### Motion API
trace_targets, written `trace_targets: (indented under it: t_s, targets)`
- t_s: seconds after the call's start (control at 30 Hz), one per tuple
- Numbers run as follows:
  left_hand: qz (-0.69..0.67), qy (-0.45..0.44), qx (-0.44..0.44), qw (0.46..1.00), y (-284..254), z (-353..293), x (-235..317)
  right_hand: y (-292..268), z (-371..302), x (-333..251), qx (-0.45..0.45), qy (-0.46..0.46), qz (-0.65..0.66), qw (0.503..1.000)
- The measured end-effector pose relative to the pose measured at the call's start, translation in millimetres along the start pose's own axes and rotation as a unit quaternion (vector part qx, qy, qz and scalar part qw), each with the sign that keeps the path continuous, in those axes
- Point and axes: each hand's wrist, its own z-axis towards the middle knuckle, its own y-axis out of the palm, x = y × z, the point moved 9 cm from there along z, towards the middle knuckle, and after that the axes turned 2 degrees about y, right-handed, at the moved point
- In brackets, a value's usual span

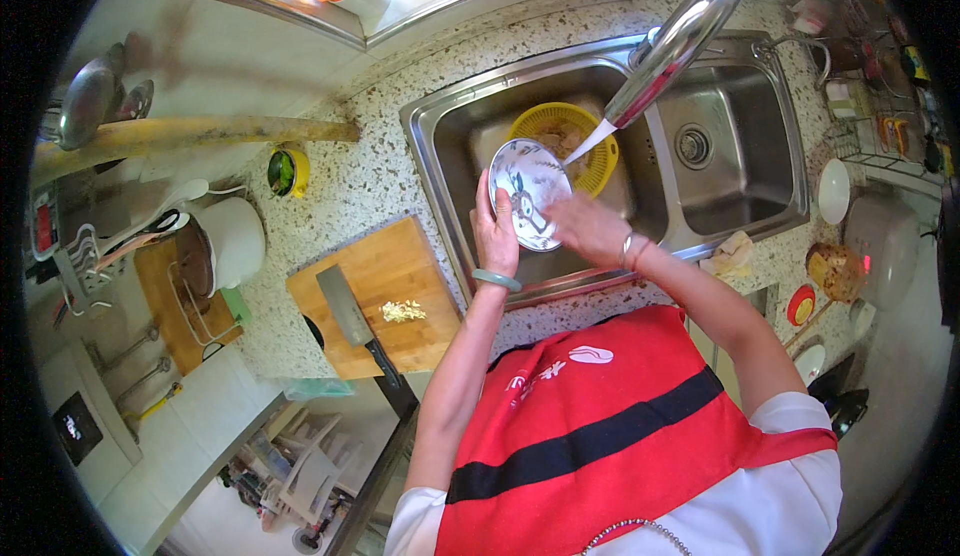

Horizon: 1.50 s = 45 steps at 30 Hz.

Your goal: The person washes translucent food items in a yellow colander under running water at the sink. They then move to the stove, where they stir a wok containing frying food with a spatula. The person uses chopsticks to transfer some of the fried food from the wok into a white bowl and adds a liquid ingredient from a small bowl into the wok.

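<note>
A white bowl (528, 201) with a dark painted pattern is tilted under the tap (668, 51), over the left sink basin. My left hand (495, 234) is closed on its left rim, thumb on the inner side. Water runs from the spout down to the bowl's right edge. My right hand (590, 228) is at the bowl's lower right side; its fingers are smeared by motion. Behind the bowl, a yellow colander (600, 161) stands in the basin with pale, brownish food (563, 139) inside, partly hidden.
Left of the sink, a cutting board (405, 256) bears a cleaver (343, 304) and chopped pale pieces (403, 311). A yellow cup (288, 173) with greens stands behind it. The right basin (735, 121) has a drain. A cloth (732, 254) lies on the sink's front edge.
</note>
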Motion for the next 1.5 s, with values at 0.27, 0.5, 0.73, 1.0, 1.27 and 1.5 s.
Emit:
trace_targets:
  t_s: [0.27,0.5,0.73,1.0,1.27,1.5]
  targets:
    - [-0.124,-0.055,-0.025,0.99,14,-2,-11,-33,14,-39,0.162,-0.076,0.487,0.855]
    - [-0.143,-0.083,-0.026,0.986,24,-11,-37,-14,8,23,0.177,0.065,-0.012,0.982]
    - [-0.176,-0.072,-0.004,0.982,9,-1,-26,-15,3,-24,0.102,-0.012,0.364,0.926]
    - [0.232,0.173,0.039,0.956,7,-13,61,23,3,77,0.218,0.192,0.793,0.536]
    - [0.323,0.397,0.084,0.855,2,-23,85,37,5,94,0.236,0.242,0.788,0.514]
    - [-0.216,0.033,0.259,0.941,-64,9,6,52,-12,119,0.23,0.364,0.685,0.588]
